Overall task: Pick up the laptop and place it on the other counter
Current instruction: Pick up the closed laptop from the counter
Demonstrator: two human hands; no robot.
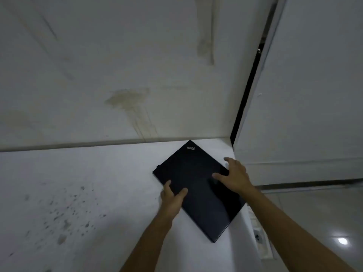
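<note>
On the white counter (78,193), toward its right end, my left hand (172,195) pinches the closed laptop (198,193) by its left long edge, thumb on the lid. Its long axis runs far-left to near-right, logo corner pointing at the wall (117,55). My right hand (234,176) clasps the opposite long edge, fingers spread; neither hand is nearer.

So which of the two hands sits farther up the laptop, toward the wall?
The right hand, on the laptop beside its right edge; the left hand grips lower, at the left edge.
</note>
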